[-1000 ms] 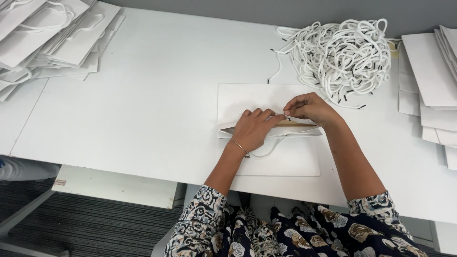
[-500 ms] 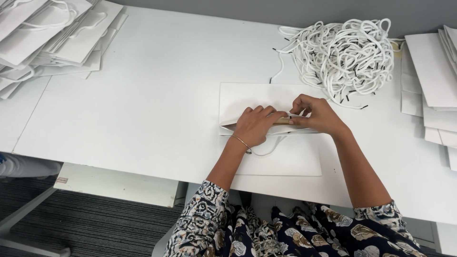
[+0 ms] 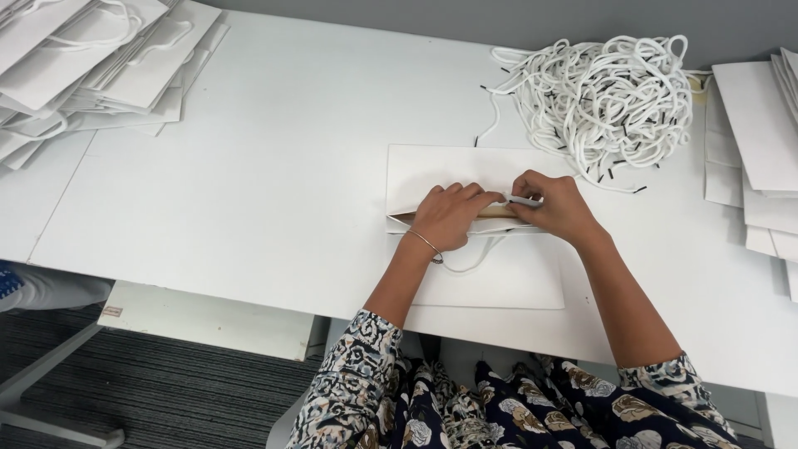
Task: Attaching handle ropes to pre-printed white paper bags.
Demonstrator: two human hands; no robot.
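Head view, item list:

1. Left hand (image 3: 449, 216) – lying palm-down on flat white paper bag (image 3: 490, 278), fingers (image 3: 470, 193) together and curled, pressing bag's open brown-lined top edge; thin bracelet (image 3: 426, 243) sitting at wrist.
2. Right hand (image 3: 559, 206) – meeting left hand at same edge, fingertips pinched together on white cord end (image 3: 524, 200), just beside left fingertips.
3. Bag – lying flat on white table (image 3: 249, 191), directly under both sets of fingers; folded top flap extending beyond fingers, body extending back toward person. Cord handle loop (image 3: 474, 264) showing just behind left fingers, near wrist.
4. Pile of white cords w/ black tips (image 3: 607, 96) – sitting beyond right fingers, near bag's far corner.
5. Stack of flat white bags (image 3: 761, 141) – lying well to right of right fingers.
6. Stack of finished bags w/ handles (image 3: 91, 62) – lying well apart, far left of left fingers.
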